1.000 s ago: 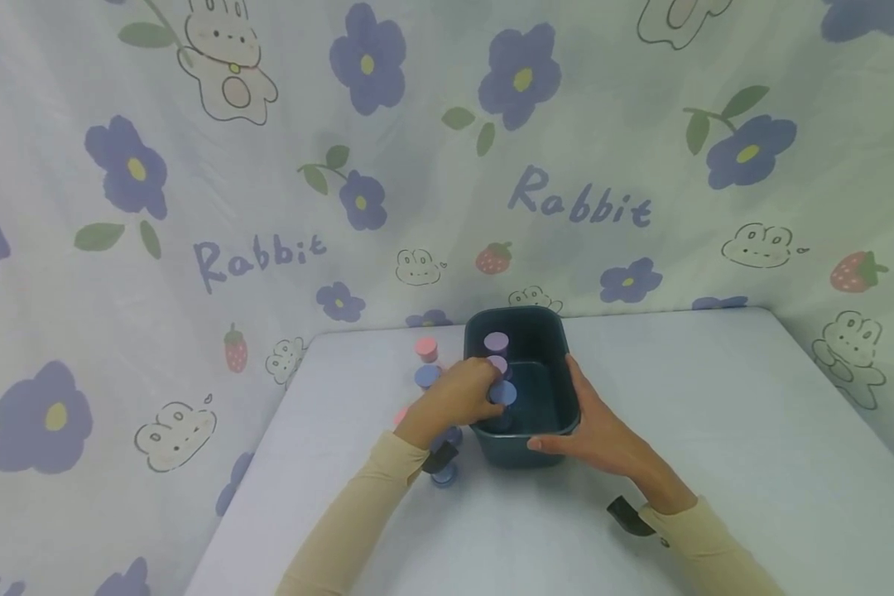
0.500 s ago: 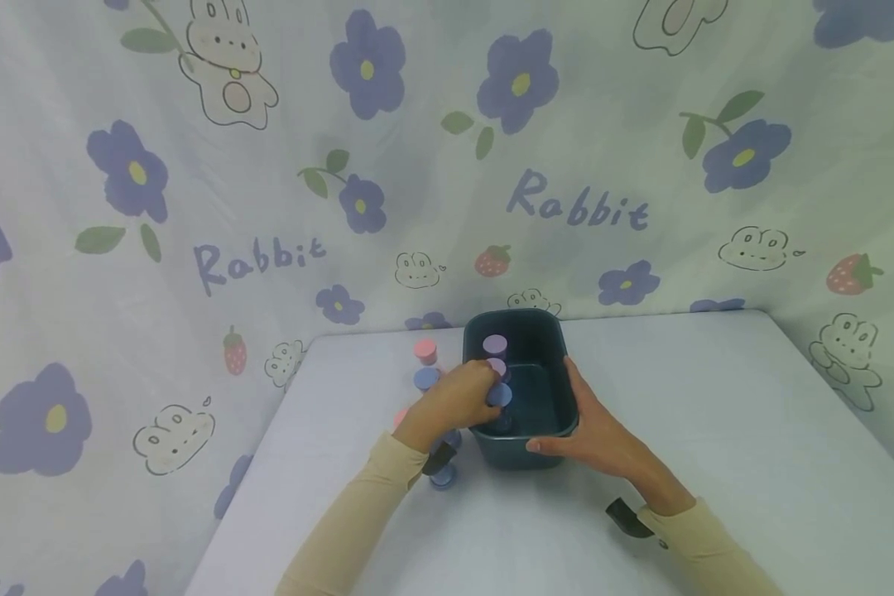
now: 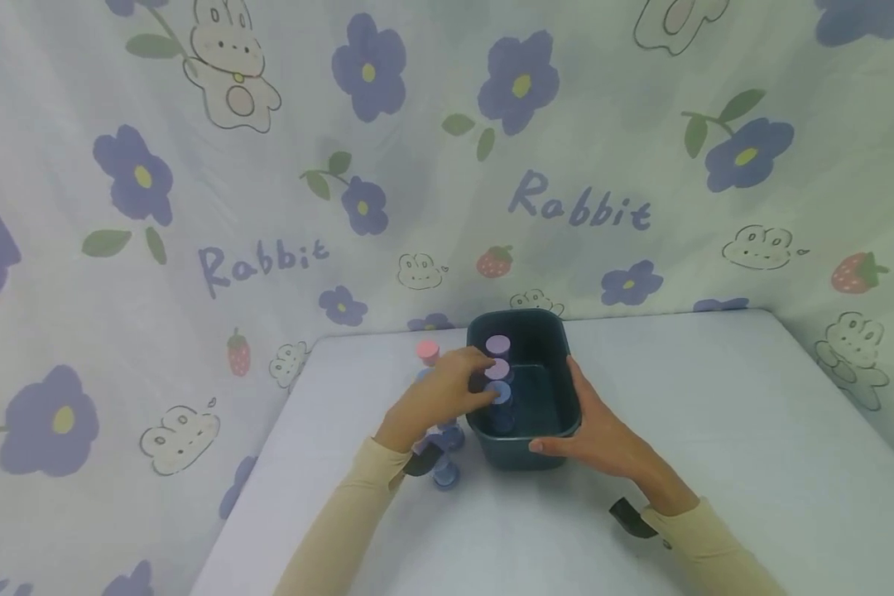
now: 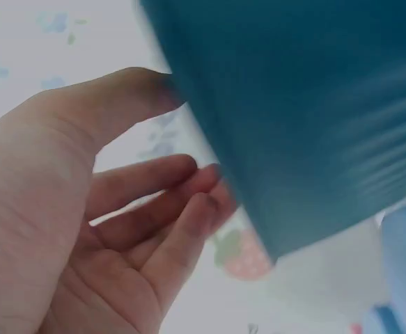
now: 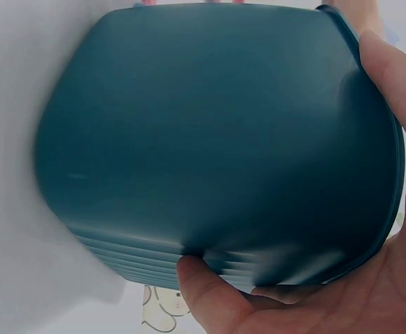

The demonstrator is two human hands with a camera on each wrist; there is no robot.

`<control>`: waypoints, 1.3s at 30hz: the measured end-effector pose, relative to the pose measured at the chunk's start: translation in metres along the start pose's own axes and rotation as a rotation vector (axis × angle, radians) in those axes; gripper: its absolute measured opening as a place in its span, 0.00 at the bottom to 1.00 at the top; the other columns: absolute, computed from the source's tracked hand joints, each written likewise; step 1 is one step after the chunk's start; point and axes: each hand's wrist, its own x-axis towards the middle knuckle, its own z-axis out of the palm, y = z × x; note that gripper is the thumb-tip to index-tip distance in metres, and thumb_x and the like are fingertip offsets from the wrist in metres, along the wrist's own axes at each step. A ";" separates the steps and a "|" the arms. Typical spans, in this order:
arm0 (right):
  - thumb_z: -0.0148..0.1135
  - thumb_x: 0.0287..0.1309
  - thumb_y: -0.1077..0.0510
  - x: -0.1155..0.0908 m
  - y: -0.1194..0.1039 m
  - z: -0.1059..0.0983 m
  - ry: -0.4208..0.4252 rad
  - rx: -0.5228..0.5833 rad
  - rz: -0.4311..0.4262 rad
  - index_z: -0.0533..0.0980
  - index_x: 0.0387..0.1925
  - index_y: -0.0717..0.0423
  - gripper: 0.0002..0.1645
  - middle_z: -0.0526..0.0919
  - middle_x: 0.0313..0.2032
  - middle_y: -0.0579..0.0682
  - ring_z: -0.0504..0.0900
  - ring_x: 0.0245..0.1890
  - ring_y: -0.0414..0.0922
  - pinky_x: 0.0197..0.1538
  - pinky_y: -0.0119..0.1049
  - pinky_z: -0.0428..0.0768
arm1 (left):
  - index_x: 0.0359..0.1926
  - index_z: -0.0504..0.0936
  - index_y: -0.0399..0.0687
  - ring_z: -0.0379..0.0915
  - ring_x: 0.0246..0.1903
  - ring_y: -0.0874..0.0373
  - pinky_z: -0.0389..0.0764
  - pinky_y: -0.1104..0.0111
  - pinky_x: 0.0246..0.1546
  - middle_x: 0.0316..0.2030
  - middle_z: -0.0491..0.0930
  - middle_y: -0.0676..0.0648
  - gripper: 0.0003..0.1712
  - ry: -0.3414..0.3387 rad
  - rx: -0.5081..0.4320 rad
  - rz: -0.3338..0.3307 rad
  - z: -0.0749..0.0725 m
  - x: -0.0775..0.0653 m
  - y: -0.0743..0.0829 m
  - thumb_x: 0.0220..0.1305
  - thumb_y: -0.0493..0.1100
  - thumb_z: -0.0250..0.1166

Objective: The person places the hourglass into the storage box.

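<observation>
A dark teal plastic bin [image 3: 521, 452] stands upright on the table. My right hand [image 3: 599, 434] grips its right near corner, thumb at the near rim; in the right wrist view, fingers [image 5: 206, 296] press the ribbed side. Inside, along the left wall, stand a purple-topped cylinder [image 3: 497, 344], a pinkish-purple one [image 3: 497, 369] and a blue one [image 3: 498, 391]. Over the left rim reaches my left hand [image 3: 439, 393], thumb and fingers spread apart by the blue and pinkish-purple tops. In the left wrist view the left hand's fingers [image 4: 178, 240] hold nothing.
Left of the bin, a pink cylinder [image 3: 428, 351] stands on the white table [image 3: 678, 389]. Several blue cylinders [image 3: 445, 474] sit near the left wrist, partly hidden by the arm. A patterned curtain [image 3: 432, 165] closes off the back.
My left hand has let go of the blue cylinder, which now stands in the bin, and has drawn slightly left with its fingers opened. The right hand keeps its grip on the bin.
</observation>
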 end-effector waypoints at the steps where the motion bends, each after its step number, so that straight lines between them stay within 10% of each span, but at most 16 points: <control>1: 0.78 0.46 0.32 0.000 0.000 0.000 0.002 0.001 -0.003 0.30 0.83 0.44 0.82 0.39 0.84 0.57 0.50 0.81 0.67 0.73 0.75 0.61 | 0.62 0.81 0.43 0.80 0.56 0.50 0.82 0.55 0.64 0.55 0.84 0.44 0.28 0.037 -0.021 0.020 -0.003 -0.002 -0.003 0.64 0.49 0.73; 8: 0.79 0.46 0.32 0.001 0.000 0.000 0.000 0.006 0.001 0.31 0.83 0.45 0.82 0.39 0.84 0.57 0.49 0.81 0.67 0.72 0.75 0.62 | 0.55 0.85 0.42 0.85 0.49 0.51 0.88 0.57 0.54 0.48 0.88 0.43 0.23 0.282 -0.171 0.137 -0.029 -0.017 -0.030 0.62 0.45 0.76; 16: 0.79 0.45 0.33 0.002 0.000 0.001 0.004 0.019 0.002 0.31 0.83 0.44 0.82 0.39 0.84 0.57 0.49 0.81 0.67 0.73 0.75 0.62 | 0.57 0.85 0.46 0.84 0.52 0.51 0.86 0.54 0.58 0.50 0.88 0.45 0.23 0.456 -0.372 0.049 -0.039 -0.039 -0.063 0.61 0.42 0.76; 32: 0.79 0.45 0.33 0.003 0.000 0.001 0.005 0.000 0.012 0.30 0.83 0.44 0.83 0.39 0.84 0.58 0.49 0.81 0.67 0.73 0.75 0.61 | 0.57 0.83 0.38 0.83 0.54 0.44 0.85 0.61 0.60 0.54 0.85 0.37 0.22 0.578 -0.634 -0.099 -0.010 -0.054 -0.105 0.62 0.37 0.74; 39: 0.79 0.45 0.33 0.003 0.001 0.001 0.005 0.000 0.011 0.30 0.83 0.44 0.83 0.39 0.84 0.57 0.49 0.81 0.68 0.72 0.75 0.61 | 0.58 0.83 0.39 0.84 0.51 0.61 0.85 0.73 0.57 0.55 0.83 0.31 0.23 0.555 -0.706 -0.136 -0.001 -0.055 -0.119 0.63 0.37 0.74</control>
